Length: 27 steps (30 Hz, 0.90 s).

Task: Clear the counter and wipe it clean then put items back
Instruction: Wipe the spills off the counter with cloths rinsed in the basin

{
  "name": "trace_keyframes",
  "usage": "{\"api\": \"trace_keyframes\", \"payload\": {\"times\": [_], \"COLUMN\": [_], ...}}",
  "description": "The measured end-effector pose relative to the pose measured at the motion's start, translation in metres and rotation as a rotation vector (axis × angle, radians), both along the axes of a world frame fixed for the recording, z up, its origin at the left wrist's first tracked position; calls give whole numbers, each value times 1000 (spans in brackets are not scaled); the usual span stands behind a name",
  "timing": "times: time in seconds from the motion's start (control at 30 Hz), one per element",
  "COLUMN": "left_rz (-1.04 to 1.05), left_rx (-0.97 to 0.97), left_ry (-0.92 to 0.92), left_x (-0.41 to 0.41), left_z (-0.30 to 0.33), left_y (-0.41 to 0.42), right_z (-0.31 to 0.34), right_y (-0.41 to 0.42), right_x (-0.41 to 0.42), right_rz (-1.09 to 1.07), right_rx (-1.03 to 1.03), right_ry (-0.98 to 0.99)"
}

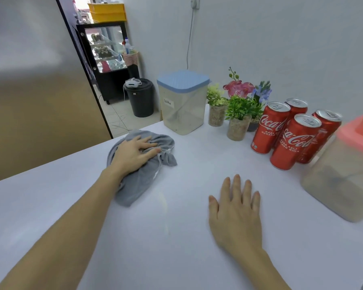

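A crumpled grey cloth (134,185) lies on the white counter (71,206) near its far left edge. My left hand (134,152) presses down on top of the cloth, fingers curled into its folds. Flat on the bare counter to the right rests my right hand (236,210), palm down, fingers spread, holding nothing. Along the back wall stand a clear tub with a blue lid (183,101) labelled "latte", small potted artificial plants (238,114) and several red Coca-Cola cans (291,135).
A clear container with a pink lid (344,176) stands at the right edge, very close to the camera. Beyond the counter's far left edge are a black bin (142,98), a glass display cabinet (107,53) and a large steel panel (36,80).
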<state>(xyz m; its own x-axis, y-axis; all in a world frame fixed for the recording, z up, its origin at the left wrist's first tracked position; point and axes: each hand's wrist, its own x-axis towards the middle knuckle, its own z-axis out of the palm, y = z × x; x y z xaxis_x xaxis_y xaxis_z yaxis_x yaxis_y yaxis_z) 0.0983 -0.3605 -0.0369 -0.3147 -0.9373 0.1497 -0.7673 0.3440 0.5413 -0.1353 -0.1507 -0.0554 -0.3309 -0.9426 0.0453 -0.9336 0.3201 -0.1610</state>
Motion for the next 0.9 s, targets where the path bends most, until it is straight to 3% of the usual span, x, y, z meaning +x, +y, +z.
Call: {"api": "trace_keyframes", "payload": {"times": [0.07,0.13,0.27,0.43,0.9], "left_rz": [-73,-124,-244,-318,-552], "left_rx": [70,138,111,127,101], "left_ry": [172,225,49,158,116], "left_x": [-1,-5,-20,-35,-21], "left_z": [1,2,0,-5,4], "left_y": [-18,-33,-50,-40,107], "right_z": [-5,-9,-12,-9,6], "right_y": [-1,-3,-3,-4,1], "right_x": [0,0,-1,0,1], "right_rz": [-3,-5,-20,-15,15], "right_rx": [-21,-20,-25,-3,83], "right_ry": [14,27,68,87,5]}}
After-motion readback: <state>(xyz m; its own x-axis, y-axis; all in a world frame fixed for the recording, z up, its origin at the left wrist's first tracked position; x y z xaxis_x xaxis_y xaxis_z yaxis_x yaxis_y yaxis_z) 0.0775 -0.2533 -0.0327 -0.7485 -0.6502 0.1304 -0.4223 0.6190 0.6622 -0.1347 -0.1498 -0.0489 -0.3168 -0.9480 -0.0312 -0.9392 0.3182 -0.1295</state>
